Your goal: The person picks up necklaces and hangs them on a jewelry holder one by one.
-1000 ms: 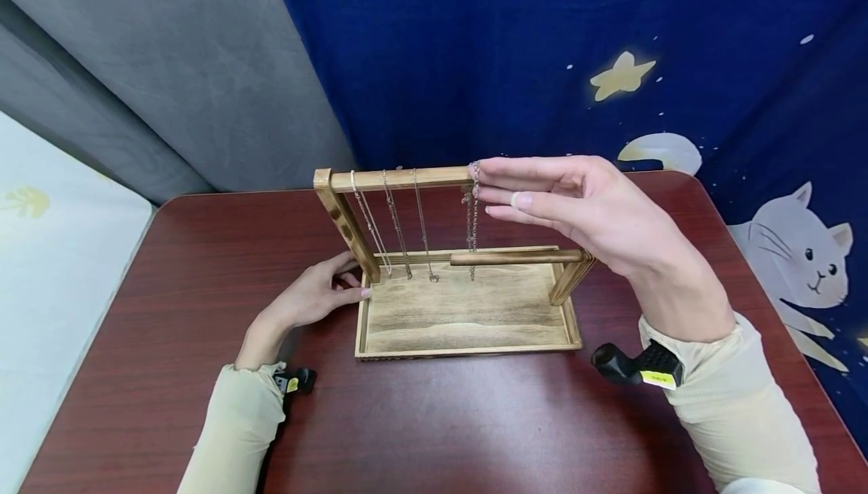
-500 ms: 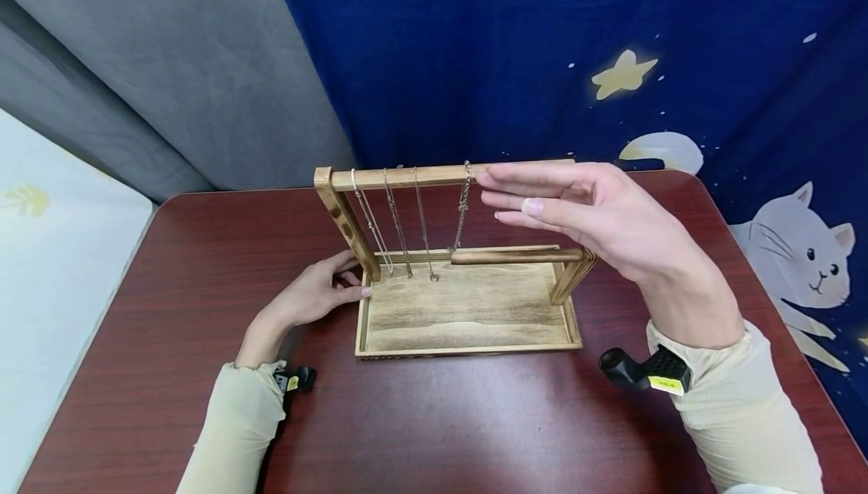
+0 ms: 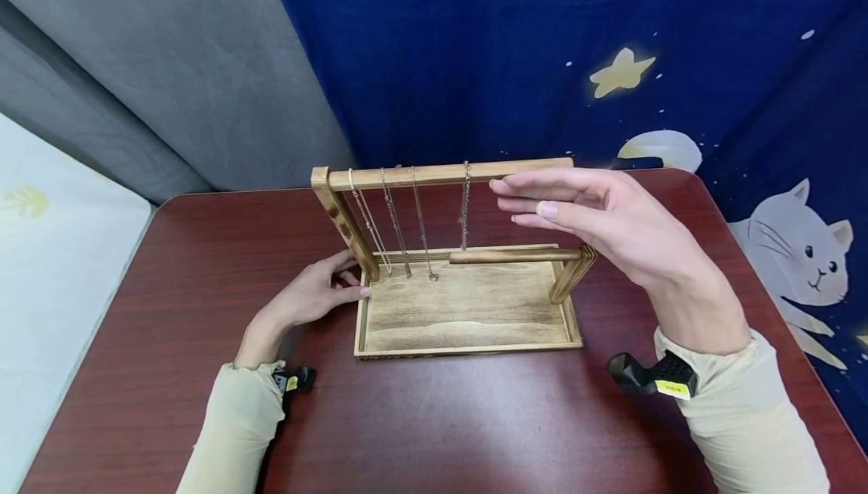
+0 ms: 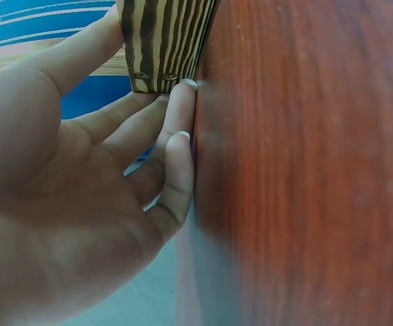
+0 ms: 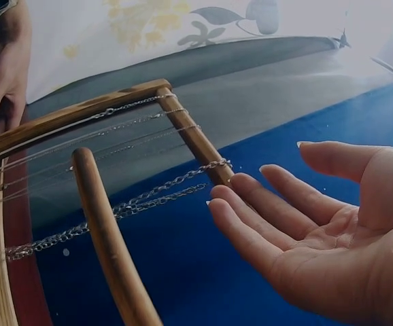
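A wooden jewelry stand (image 3: 468, 306) with a shallow tray base sits on the table. My left hand (image 3: 312, 291) grips its left end, thumb on the tray edge and fingers behind the post; its striped wooden end (image 4: 162, 47) lies between thumb and fingers in the left wrist view. Over the high bar (image 3: 518, 169) hangs a thick silver chain necklace (image 3: 465, 200), right of centre. Three thinner necklaces (image 3: 418, 208) hang further left. My right hand (image 3: 597, 215) holds nothing; its straight fingers are in front of the high bar's right part, just right of the thick chain (image 5: 169, 183).
A shorter, lower bar (image 3: 515, 256) reaches inward from the stand's right post (image 3: 568, 282). The dark red table (image 3: 434, 419) spreads around the stand. Behind it hang a grey curtain (image 3: 183, 65) and a blue curtain (image 3: 461, 50).
My right hand has let go of the thick chain and drawn away to the right. The chain swung left, then settled nearly straight down from the bar. My left hand has stayed put.
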Demonstrator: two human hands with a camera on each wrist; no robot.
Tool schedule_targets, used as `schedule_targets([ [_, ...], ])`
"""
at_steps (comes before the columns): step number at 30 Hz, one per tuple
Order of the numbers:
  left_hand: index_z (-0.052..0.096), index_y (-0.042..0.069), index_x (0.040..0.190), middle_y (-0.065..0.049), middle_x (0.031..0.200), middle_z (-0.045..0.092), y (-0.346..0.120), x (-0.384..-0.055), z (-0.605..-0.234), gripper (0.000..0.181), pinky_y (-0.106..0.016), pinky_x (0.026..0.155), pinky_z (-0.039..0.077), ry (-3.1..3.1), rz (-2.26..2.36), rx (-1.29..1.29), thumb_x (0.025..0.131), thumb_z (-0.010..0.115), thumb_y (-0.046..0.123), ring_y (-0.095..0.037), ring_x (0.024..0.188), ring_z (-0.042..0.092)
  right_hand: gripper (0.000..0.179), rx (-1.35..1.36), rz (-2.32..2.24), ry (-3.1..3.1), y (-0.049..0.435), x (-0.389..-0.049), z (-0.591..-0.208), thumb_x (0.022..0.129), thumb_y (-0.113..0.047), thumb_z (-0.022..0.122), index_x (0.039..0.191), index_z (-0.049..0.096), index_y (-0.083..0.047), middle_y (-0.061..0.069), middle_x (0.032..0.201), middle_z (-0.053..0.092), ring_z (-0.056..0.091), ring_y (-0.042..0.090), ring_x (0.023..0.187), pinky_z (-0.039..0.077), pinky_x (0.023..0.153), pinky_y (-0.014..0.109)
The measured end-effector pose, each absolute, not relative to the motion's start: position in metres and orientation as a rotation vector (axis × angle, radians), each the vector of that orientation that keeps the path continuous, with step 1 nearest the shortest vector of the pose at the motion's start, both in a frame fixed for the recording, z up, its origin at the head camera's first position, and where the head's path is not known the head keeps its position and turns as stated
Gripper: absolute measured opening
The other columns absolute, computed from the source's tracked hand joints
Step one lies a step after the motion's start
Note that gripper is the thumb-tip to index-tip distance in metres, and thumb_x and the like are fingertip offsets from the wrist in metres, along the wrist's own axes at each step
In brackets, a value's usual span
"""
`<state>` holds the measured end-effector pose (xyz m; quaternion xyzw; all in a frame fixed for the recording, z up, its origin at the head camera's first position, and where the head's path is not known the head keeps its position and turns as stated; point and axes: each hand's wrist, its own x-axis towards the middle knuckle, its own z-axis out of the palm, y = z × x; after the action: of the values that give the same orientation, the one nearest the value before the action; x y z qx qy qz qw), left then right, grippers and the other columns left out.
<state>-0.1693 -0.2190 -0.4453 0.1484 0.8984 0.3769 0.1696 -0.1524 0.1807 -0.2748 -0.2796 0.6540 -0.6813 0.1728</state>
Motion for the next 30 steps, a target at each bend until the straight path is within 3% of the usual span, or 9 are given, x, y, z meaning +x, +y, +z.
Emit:
schedule_targets([
  [8, 0.049, 0.007, 0.143, -0.003, 0.094, 0.070, -0.219, -0.168, -0.440, 0.063, -0.035, 0.076, 0.047, 2.594, 0.995, 0.438, 0.091, 0.074, 0.032, -0.014, 0.084, 0.064, 0.034, -0.790, -1.900, 1.941, 0.185, -0.151, -0.282, 0.102, 0.002, 0.051, 0.134, 0.057, 0.005, 0.022, 0.134, 0.059, 0.059, 0.033, 0.123, 0.045, 0.101, 0.036],
  [16, 0.049, 0.008, 0.143, -0.001, 0.091, 0.071, -0.219, -0.166, -0.436, 0.063, -0.037, 0.078, 0.048, 2.625, 0.969, 0.457, 0.091, 0.074, 0.034, -0.014, 0.086, 0.066, 0.034, -0.680, -1.827, 2.096, 0.196, -0.148, -0.289, 0.101, -0.002, 0.055, 0.134, 0.059, 0.000, 0.018, 0.129, 0.064, 0.063, 0.029, 0.118, 0.048, 0.098, 0.030],
  [23, 0.045, 0.006, 0.146, -0.005, 0.098, 0.072, -0.221, -0.159, -0.433, 0.068, -0.042, 0.084, 0.050, 2.671, 0.968, 0.458, 0.092, 0.072, 0.039, -0.017, 0.093, 0.068, 0.033, -0.669, -1.865, 2.138, 0.206, -0.146, -0.297, 0.099, 0.001, 0.057, 0.132, 0.060, 0.001, 0.020, 0.126, 0.065, 0.064, 0.027, 0.115, 0.049, 0.095, 0.029],
  [30, 0.046, 0.011, 0.147, -0.012, 0.126, 0.065, -0.226, -0.153, -0.430, 0.066, -0.043, 0.085, 0.050, 2.781, 0.978, 0.475, 0.092, 0.074, 0.033, -0.019, 0.096, 0.067, 0.033, -0.681, -1.859, 2.215, 0.213, -0.144, -0.305, 0.098, 0.001, 0.059, 0.131, 0.061, 0.002, 0.019, 0.127, 0.064, 0.063, 0.025, 0.117, 0.049, 0.094, 0.027],
])
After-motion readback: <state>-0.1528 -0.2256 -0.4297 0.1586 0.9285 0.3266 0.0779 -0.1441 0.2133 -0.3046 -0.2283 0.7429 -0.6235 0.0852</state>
